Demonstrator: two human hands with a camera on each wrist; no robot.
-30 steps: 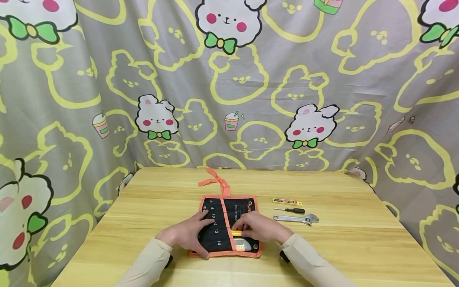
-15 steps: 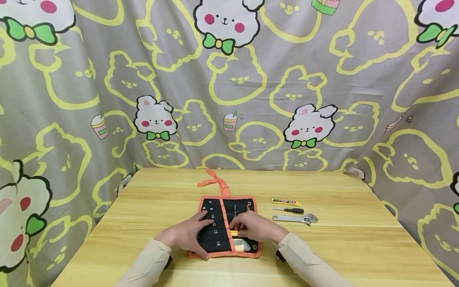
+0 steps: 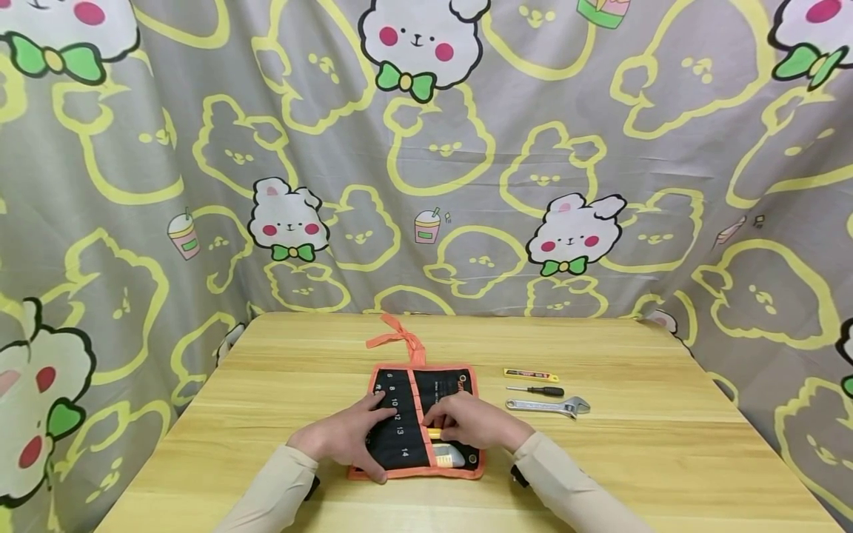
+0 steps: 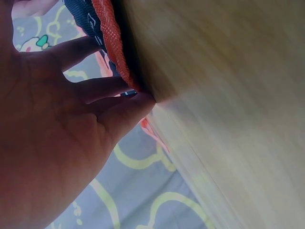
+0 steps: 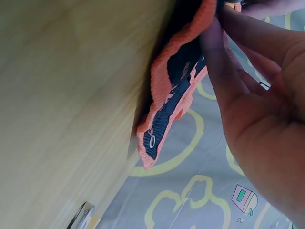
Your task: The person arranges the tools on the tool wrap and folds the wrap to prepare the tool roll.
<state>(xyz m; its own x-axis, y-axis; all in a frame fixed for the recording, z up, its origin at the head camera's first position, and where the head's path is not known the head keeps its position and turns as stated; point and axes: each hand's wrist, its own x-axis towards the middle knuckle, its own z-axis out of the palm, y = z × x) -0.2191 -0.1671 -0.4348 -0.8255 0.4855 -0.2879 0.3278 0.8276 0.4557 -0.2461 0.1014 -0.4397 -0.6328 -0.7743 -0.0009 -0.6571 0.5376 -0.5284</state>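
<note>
The left hand (image 3: pixel 349 435), fingers spread, rests on the black pouch (image 3: pixel 413 437) on the tabletop (image 3: pixel 266 370); the right hand (image 3: pixel 472 419) pinches the yellow tool (image 3: pixel 435 434) at the orange pocket edge (image 3: pixel 416 400). Best keep the pouch flat, the tool straight.

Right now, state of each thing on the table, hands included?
Tool roll: unrolled
Orange tie: spread beyond roll's far edge
Yellow item: partly pocketed
Grey-yellow utility knife: partly pocketed
Yellow flat case: lying flat
Screwdriver: lying flat
Adjustable wrench: lying flat
Left hand: resting on roll
Right hand: at pocket edge, grip unclear
</note>
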